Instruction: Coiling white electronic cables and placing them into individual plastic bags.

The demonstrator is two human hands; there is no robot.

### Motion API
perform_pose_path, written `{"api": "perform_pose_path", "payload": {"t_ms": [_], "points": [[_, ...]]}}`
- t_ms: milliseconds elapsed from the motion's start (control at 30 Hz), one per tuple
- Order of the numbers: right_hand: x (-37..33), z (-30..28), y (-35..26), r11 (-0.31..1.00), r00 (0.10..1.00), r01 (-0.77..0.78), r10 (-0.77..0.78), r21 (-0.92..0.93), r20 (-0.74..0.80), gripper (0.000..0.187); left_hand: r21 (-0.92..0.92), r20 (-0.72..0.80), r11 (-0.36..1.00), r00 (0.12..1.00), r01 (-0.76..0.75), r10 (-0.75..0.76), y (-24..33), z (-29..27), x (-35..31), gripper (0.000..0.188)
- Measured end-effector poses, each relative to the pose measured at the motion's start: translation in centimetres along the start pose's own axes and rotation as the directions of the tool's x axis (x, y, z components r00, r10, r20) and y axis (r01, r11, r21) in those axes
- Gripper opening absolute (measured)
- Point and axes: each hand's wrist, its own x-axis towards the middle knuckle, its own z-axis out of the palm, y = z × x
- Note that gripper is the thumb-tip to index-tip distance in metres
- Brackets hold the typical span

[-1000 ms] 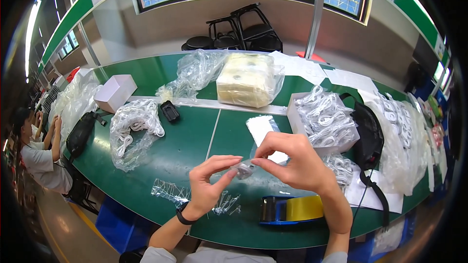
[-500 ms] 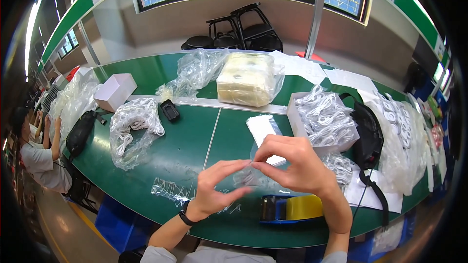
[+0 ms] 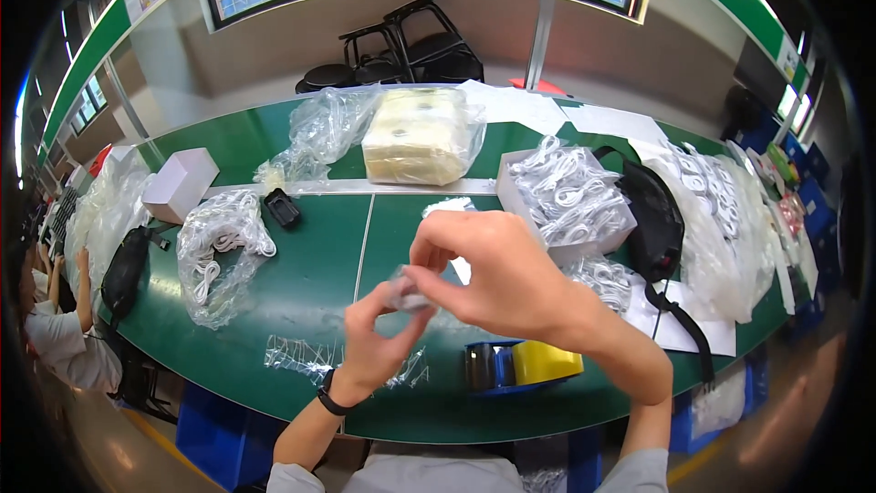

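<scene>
Left hand (image 3: 372,345): grip narrow, thumb and fingertips closed on a small clear packet (image 3: 401,294). Right hand (image 3: 497,274): grip narrow, thumb against the packet; cannot tell whether its forefinger pinches it too. Packet is above the desk (image 3: 310,288), in toward the near edge, contents unclear. Obstructions: right hand covers most of a white sheet (image 3: 447,207); left hand and wrist cover part of the clear strip of thin wires (image 3: 301,356) by the near edge. Tape dispenser (image 3: 547,363) with yellow roll also at near edge, just beside the right forearm. Toward the desk's right end: open box (image 3: 507,187) heaped with white cables (image 3: 570,192), black pouch (image 3: 652,224) beside it. Left part: bagged cables (image 3: 224,251), small black holder (image 3: 284,210) near them. Far edge: plastic-wrapped yellowish block (image 3: 415,141).
</scene>
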Motion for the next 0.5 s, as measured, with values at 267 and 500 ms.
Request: {"api": "perform_pose_path", "payload": {"t_ms": [267, 500], "points": [[-3.7, 0.5, 1.9, 0.960, 0.977, -0.209, 0.194, 0.187, 0.091, 0.041, -0.448, -0.053, 0.886, 0.986, 0.117, -0.157, 0.6, -0.1, 0.1, 0.029], [-7.8, 1.6, 0.9, 0.917, 0.956, -0.292, 0.269, 0.274, 0.119, 0.035, -0.346, -0.026, 0.938, 0.999, 0.026, -0.038, 3.0, 0.8, -1.8, 0.050]]}}
